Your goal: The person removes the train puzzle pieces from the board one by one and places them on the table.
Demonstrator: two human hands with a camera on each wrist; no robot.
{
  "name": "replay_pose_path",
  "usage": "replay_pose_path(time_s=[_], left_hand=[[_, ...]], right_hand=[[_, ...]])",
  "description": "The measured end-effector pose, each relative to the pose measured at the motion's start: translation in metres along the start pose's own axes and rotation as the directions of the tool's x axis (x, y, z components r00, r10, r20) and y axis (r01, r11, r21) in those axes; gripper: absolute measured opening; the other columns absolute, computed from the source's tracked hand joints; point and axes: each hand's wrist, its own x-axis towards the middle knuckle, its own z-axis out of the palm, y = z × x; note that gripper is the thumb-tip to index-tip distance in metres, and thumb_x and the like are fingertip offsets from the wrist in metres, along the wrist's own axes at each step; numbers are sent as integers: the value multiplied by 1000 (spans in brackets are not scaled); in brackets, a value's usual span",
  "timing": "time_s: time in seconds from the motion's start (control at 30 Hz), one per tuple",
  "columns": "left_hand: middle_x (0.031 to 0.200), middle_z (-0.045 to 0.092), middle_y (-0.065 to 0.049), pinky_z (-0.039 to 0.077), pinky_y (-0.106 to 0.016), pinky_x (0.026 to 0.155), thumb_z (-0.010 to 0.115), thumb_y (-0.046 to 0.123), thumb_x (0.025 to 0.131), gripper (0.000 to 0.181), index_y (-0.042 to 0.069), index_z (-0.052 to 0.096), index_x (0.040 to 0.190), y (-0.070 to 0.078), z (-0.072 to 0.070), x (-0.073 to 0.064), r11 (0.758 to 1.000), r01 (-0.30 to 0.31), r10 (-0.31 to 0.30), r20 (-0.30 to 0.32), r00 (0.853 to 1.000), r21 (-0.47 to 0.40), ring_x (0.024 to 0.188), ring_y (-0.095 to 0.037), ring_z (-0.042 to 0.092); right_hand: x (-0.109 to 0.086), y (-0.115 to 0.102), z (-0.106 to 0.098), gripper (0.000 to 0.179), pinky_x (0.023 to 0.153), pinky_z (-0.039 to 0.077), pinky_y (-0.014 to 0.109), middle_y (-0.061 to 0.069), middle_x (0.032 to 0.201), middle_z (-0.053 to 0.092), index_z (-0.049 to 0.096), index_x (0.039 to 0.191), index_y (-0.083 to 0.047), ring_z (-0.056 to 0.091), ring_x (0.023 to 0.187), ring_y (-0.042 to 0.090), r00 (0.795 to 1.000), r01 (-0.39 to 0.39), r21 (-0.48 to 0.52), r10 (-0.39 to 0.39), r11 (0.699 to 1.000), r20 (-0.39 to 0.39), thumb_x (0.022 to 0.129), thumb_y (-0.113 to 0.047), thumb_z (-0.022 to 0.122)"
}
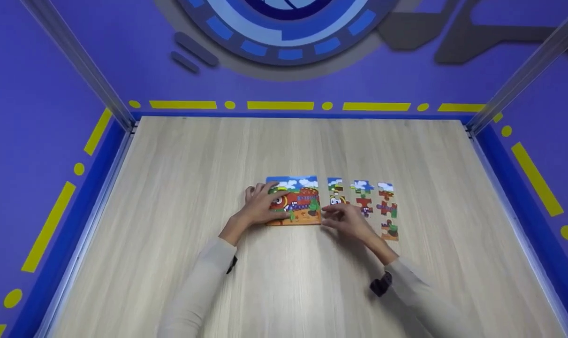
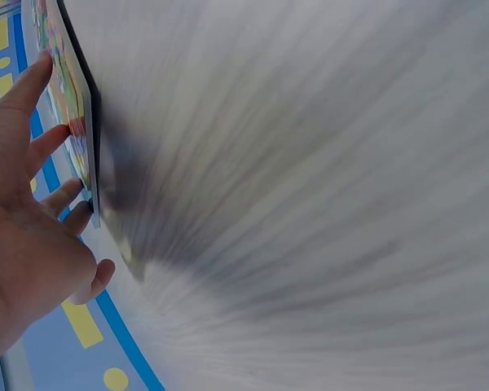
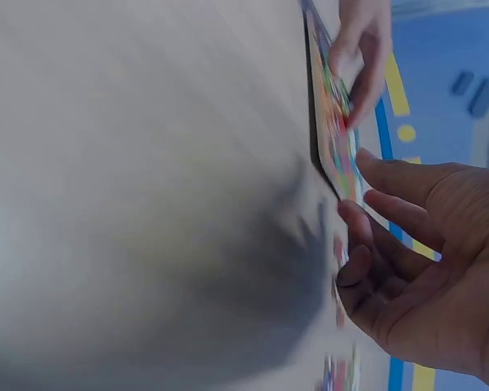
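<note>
A jigsaw picture (image 1: 307, 218) with a red cartoon figure, a green cactus and a cloudy sky lies flat on the table in the head view. My left hand (image 1: 259, 205) rests on its left part with fingers spread, covering some of the image. In the left wrist view, the left hand's (image 2: 33, 195) fingertips touch the board (image 2: 69, 98). My right hand (image 1: 347, 219) is at the right edge; its thumb and index fingertips touch there, a little apart. The right wrist view shows the right hand's (image 3: 440, 252) other fingers bent, beside the picture's corner (image 3: 342, 175).
Right of the picture stand columns of puzzle pieces: one column (image 1: 335, 184) partly behind my right hand, a middle column (image 1: 362, 186), and a right column (image 1: 387, 207). The wooden tabletop (image 1: 284, 281) is bordered by blue-purple walls (image 1: 284, 89) at the back and sides.
</note>
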Motion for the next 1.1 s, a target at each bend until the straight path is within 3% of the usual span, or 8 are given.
replay_pose_path(time_s=[0.17,0.27,0.47,0.67,0.9,1.1], left_hand=[[164,34,-14,21,-65,109,76,48,88,69,21,56,148,-2,-4,0,1000,2,-2,33,999,-10,136,-38,37],[165,33,-14,20,-66,110,77,46,88,70,20,54,149,-2,-7,0,1000,3,-1,59,998,-27,138,-38,36],[167,29,-13,18,-65,113,81,39,87,73,20,52,151,-2,-11,-1,999,8,-4,107,994,-39,145,-39,32],[167,31,-11,19,-65,113,84,38,84,74,22,54,149,-4,-11,0,1000,9,-7,78,997,-21,143,-39,34],[167,31,-10,17,-66,114,85,37,83,74,22,56,148,-4,-11,1,999,33,-32,69,997,-19,141,-38,35],[167,31,-9,18,-66,113,86,36,82,74,23,56,148,-3,-9,0,999,37,-35,66,997,-28,141,-37,35]], right_hand=[[24,-15,23,34,75,49,26,18,108,72,72,118,2,64,89,24,1000,8,39,-7,999,-10,88,-11,79],[34,-20,34,35,81,50,31,15,112,68,72,122,-1,62,94,23,1000,-29,25,29,999,-3,90,-13,78],[40,-26,47,45,99,52,48,14,126,61,69,131,-6,60,113,28,999,-37,-88,38,995,7,90,-18,79],[42,-32,49,49,103,51,50,13,134,57,67,134,-7,58,123,31,998,5,-208,7,978,58,90,-24,79],[47,-37,48,36,93,52,43,11,119,60,71,126,-8,57,103,23,995,-67,-161,78,985,58,92,-16,76],[53,-41,49,31,80,47,36,9,102,65,72,113,-3,55,88,19,990,-128,-154,135,980,37,85,-12,83]])
